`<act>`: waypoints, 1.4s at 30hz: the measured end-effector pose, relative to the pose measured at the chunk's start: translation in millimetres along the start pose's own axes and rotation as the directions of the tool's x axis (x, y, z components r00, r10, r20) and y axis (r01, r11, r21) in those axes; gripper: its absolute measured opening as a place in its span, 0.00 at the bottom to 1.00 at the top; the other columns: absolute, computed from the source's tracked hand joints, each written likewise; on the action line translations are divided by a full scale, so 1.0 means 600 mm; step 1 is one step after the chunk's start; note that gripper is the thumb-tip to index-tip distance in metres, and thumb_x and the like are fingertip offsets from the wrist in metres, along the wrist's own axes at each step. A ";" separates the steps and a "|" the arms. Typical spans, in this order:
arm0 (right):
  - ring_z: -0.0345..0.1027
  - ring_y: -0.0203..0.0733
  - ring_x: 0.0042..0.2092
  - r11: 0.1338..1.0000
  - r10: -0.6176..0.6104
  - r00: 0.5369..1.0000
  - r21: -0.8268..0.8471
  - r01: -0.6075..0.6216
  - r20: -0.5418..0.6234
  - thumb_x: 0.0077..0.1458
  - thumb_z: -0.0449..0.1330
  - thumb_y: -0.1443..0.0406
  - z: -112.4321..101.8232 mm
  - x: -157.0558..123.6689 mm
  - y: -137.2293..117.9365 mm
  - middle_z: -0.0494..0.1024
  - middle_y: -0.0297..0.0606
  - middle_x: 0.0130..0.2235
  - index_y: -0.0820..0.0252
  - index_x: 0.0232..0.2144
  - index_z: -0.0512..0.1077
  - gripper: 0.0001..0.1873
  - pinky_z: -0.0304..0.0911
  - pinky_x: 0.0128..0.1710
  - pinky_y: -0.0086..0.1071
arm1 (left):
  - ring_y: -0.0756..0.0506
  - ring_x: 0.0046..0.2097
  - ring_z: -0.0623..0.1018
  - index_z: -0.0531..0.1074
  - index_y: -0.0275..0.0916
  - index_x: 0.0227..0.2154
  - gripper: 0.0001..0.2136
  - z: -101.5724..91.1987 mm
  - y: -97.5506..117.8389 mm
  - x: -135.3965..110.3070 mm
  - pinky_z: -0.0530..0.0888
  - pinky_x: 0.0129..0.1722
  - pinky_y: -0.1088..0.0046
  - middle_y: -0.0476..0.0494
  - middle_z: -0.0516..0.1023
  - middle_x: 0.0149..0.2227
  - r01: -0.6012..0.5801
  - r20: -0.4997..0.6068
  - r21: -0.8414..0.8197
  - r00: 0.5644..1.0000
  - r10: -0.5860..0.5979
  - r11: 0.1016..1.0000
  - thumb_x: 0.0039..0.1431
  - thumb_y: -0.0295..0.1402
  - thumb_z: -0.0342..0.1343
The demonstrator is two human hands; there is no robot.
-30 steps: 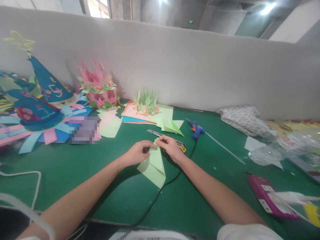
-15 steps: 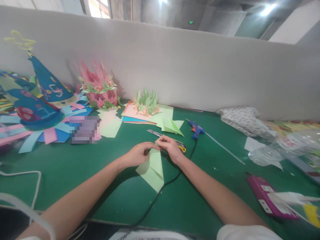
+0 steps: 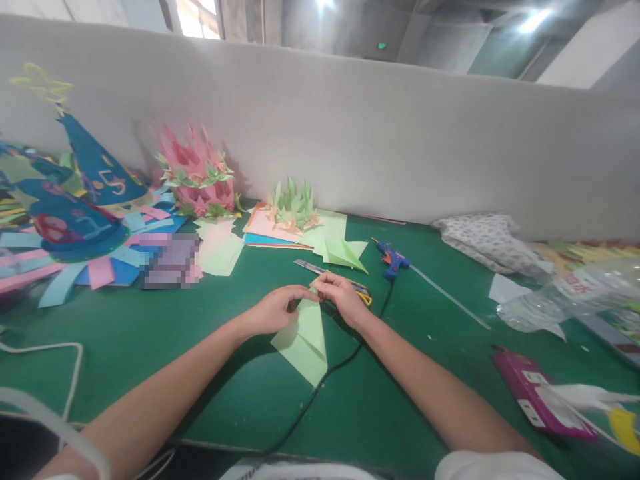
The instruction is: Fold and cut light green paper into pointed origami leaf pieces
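Note:
A folded sheet of light green paper (image 3: 307, 340) lies on the green table, its narrow tip pointing away from me. My left hand (image 3: 275, 309) is closed on the paper's left side near the tip, thumb and forefinger pinching it. At the tip itself, the fingers of my right hand (image 3: 340, 298) pinch the paper from the right. Just beyond my right hand is a yellow utility knife (image 3: 310, 267) with its blade out, partly hidden by the fingers. A blue glue gun (image 3: 394, 259) with a clear glue stick rests to the right of it.
Behind are green folded paper (image 3: 345, 253), a green paper crown (image 3: 293, 203) on coloured sheets and a pink crown (image 3: 195, 167). Blue cone hats (image 3: 100, 163) stand left. A plastic bottle (image 3: 570, 293) and a magenta power strip (image 3: 537, 393) lie right. A black cord (image 3: 303, 413) passes beside the paper.
Very little differs. Both hands keep their pinch at the paper's tip, with only a slight shift of the fingers.

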State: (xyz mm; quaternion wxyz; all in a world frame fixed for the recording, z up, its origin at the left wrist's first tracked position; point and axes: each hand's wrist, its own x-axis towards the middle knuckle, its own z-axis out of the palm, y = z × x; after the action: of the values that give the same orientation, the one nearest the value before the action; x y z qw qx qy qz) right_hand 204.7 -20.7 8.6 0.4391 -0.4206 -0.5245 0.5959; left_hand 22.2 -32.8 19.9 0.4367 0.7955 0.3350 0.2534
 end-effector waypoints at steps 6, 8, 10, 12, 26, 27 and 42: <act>0.57 0.31 0.24 0.994 0.057 0.995 0.102 -0.048 -0.085 0.40 0.64 0.61 -0.001 0.003 -0.004 0.66 0.29 0.22 0.60 0.24 0.69 0.09 0.54 0.27 0.27 | 0.54 0.25 0.63 0.72 0.41 0.45 0.31 0.002 0.000 -0.002 0.58 0.23 0.79 0.46 0.71 0.46 -0.017 0.054 0.024 0.998 0.016 1.000 0.35 0.14 0.43; 0.57 0.30 0.24 0.988 0.069 0.994 0.145 -0.056 -0.088 0.40 0.64 0.59 -0.003 0.003 -0.006 0.67 0.29 0.23 0.60 0.23 0.67 0.13 0.55 0.27 0.27 | 0.54 0.25 0.63 0.71 0.41 0.46 0.31 0.002 -0.002 -0.002 0.58 0.23 0.79 0.46 0.70 0.48 -0.017 0.040 0.026 0.999 0.016 1.000 0.36 0.14 0.43; 0.58 0.30 0.25 0.988 0.065 0.995 0.148 -0.054 -0.073 0.42 0.64 0.56 -0.003 0.003 -0.006 0.67 0.30 0.25 0.60 0.24 0.65 0.15 0.56 0.27 0.27 | 0.54 0.27 0.65 0.70 0.41 0.46 0.31 0.001 -0.002 0.000 0.60 0.25 0.79 0.44 0.69 0.50 -0.007 -0.010 0.008 1.000 0.007 1.000 0.37 0.14 0.43; 0.59 0.31 0.26 0.991 0.056 0.996 0.124 -0.047 -0.065 0.43 0.63 0.55 -0.002 0.003 -0.005 0.68 0.30 0.26 0.60 0.25 0.65 0.16 0.56 0.28 0.27 | 0.54 0.27 0.65 0.69 0.40 0.47 0.30 -0.002 -0.001 0.001 0.62 0.26 0.78 0.43 0.68 0.51 0.027 -0.075 -0.011 0.997 -0.028 1.000 0.39 0.15 0.44; 0.52 0.31 0.26 0.963 -0.016 1.000 -0.267 0.018 0.006 0.48 0.57 0.61 0.003 0.000 -0.001 0.60 0.27 0.22 0.61 0.22 0.65 0.10 0.47 0.28 0.27 | 0.52 0.30 0.64 0.67 0.39 0.49 0.27 -0.015 0.017 0.002 0.64 0.31 0.75 0.43 0.68 0.47 0.118 -0.166 -0.146 0.976 -0.142 0.982 0.43 0.19 0.48; 0.52 0.31 0.25 0.964 -0.011 1.000 -0.264 0.011 0.004 0.48 0.57 0.61 0.002 0.001 0.000 0.60 0.27 0.22 0.61 0.21 0.65 0.10 0.47 0.27 0.27 | 0.52 0.30 0.64 0.67 0.39 0.50 0.27 -0.020 0.016 0.003 0.64 0.32 0.75 0.44 0.69 0.46 0.126 -0.180 -0.163 0.971 -0.155 0.978 0.43 0.19 0.49; 0.57 0.31 0.24 0.983 -0.022 1.000 -0.185 0.024 0.017 0.48 0.56 0.66 -0.001 -0.001 0.003 0.64 0.27 0.20 0.61 0.20 0.64 0.08 0.53 0.27 0.27 | 0.53 0.24 0.62 0.68 0.41 0.50 0.27 -0.079 -0.012 -0.002 0.60 0.25 0.78 0.52 0.67 0.25 0.170 -0.407 -0.388 0.850 -0.334 0.906 0.41 0.24 0.54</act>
State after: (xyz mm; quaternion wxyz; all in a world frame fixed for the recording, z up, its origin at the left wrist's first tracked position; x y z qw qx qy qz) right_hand 205.0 -21.4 6.6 0.4010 -0.4489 -0.5857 0.5428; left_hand -13.7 -6.1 36.9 0.5033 0.5729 0.4838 0.4293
